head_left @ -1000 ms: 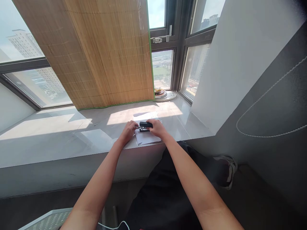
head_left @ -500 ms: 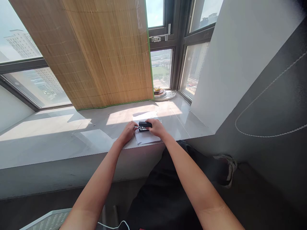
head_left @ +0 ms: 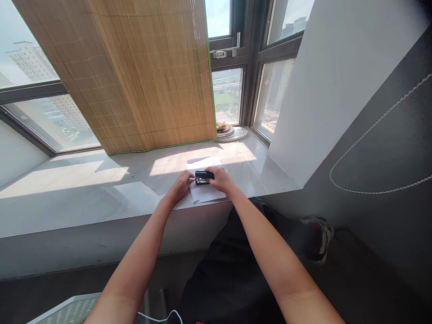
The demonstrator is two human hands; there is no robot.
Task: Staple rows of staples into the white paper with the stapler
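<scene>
A black stapler (head_left: 204, 174) lies over white paper (head_left: 208, 193) on the window sill, its upper arm raised from the metal-edged lower part. My right hand (head_left: 220, 178) is closed around the stapler's right end. At the left end, my left hand (head_left: 182, 183) pinches a thin metal piece (head_left: 191, 178) that reaches toward the stapler; whether it is part of the stapler I cannot tell. More of the paper, with faint marks, shows beyond the stapler in the sunlight.
The pale tiled sill (head_left: 84, 207) ends in a front edge above my legs. A bamboo blind (head_left: 151, 81) hangs at the back. Stacked plates (head_left: 225, 131) stand in the window corner. A bead cord (head_left: 357, 191) hangs at right; a perforated basket (head_left: 72, 310) is low at left.
</scene>
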